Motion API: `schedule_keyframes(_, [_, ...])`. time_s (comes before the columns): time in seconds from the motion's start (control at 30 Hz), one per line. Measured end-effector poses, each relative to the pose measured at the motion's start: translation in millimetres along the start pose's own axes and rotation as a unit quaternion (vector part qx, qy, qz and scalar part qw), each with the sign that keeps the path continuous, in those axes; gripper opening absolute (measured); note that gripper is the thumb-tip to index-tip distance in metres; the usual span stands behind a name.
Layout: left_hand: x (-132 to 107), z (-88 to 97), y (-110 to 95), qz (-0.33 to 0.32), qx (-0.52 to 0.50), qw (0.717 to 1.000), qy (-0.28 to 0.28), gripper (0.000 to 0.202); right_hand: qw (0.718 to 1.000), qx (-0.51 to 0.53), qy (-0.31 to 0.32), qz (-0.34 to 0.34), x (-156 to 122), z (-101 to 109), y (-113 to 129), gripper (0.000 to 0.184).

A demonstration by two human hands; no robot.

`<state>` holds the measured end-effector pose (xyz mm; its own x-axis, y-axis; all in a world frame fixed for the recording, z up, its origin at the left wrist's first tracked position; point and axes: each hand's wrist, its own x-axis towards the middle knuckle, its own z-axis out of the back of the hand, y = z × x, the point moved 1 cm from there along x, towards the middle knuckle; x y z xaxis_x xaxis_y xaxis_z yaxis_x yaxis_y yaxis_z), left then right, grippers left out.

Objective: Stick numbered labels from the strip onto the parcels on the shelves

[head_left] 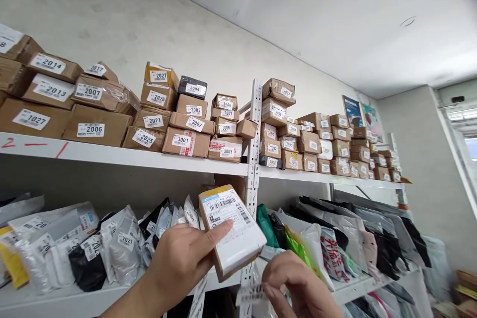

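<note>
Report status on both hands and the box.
Left hand gripping brown cardboard box. Right hand pinching blurred white printed sticker, apart from box. White perforated metal post behind box.

The left hand (182, 248) — like the right hand (300, 280) — is bare, its forearm (139, 288) uncovered down to the edge of view.

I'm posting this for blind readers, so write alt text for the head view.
A person's left hand holds a labelled cardboard box while the right hand pinches a blurred printed label. Behind, numbered boxes line the upper white shelves, with bagged parcels beneath.
</note>
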<state>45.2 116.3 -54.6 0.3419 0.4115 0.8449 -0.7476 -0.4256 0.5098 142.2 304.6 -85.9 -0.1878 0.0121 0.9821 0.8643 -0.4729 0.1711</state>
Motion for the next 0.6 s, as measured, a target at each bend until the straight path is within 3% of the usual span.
schedule_keyframes(0.1, [3.3, -0.4, -2.0, 0.068, -0.039, 0.997, 0.021, 0.036, 0.998, -0.05, -0.037, 0.021, 5.1, -6.1, 2.1, 0.009])
schedule_keyframes(0.2, [2.7, -4.5, -2.9, 0.143, -0.105, 0.982, 0.071, 0.042, 0.996, -0.08, -0.025, 0.036, 9.3, -8.7, 0.1, 0.009])
schedule_keyframes(0.37, [2.6, -11.8, -3.0, 0.326, -0.25, 0.888, 0.206, 0.048, 0.991, -0.128, -0.032, 0.027, 16.5, -10.8, -5.2, 0.009])
schedule_keyframes(0.43, [3.4, -13.9, -2.7, 0.356, -0.279, 0.863, 0.227, 0.05, 0.989, -0.142, -0.033, 0.022, 19.8, -11.7, -8.0, 0.008])
schedule_keyframes(0.57, [2.3, -19.3, -1.5, 0.385, -0.278, 0.847, 0.24, 0.052, 0.976, -0.216, -0.008, 0.028, 24.3, -12.5, -15.2, 0.003])
schedule_keyframes(0.6, [1.4, -20.8, -1.6, 0.394, -0.276, 0.843, 0.241, 0.052, 0.969, -0.246, -0.015, 0.02, 24.8, -12.5, -17.8, 0.013])
